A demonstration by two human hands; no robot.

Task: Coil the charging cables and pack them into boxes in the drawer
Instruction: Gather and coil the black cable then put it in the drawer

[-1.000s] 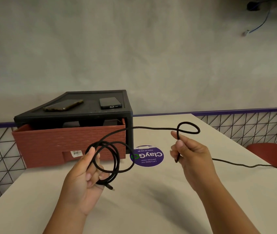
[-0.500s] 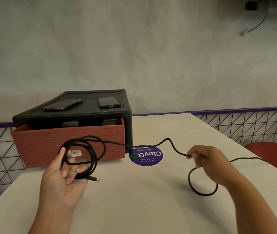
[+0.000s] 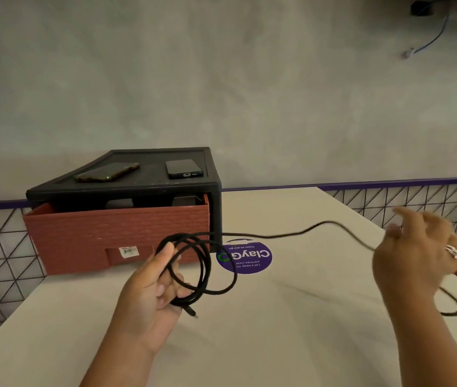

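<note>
A bare grey wall [image 3: 221,79] is filling the upper half of the view, with a loose blue wire [image 3: 431,37] hanging at its top right. Below it a pale table [image 3: 277,344] is stretching away from the person. A black cabinet [image 3: 216,208] is sitting at the table's far left, carrying two phones [image 3: 107,172] on top. Its red drawer [image 3: 96,236] is standing pulled out, with dark shapes inside that are too dim to identify. A round purple sticker [image 3: 245,258] is lying flat just right of the drawer.

A black cable [image 3: 277,236] is running left to right across the table, in front of the drawer and above the sticker. The left hand [image 3: 149,297] is holding the wound part, several loops threaded over its curled fingers, with the plug [image 3: 191,312] poking out beneath. This hand is the nearer one to the drawer.

From the loops, a slack length is stretching rightward to the right hand [image 3: 417,255], which is blurred. Its fingers are looking spread; whether they are gripping the cable cannot be told. Past that hand, the leftover tail is curving down onto the table. The next loop probably needs this slack carried leftward.
</note>
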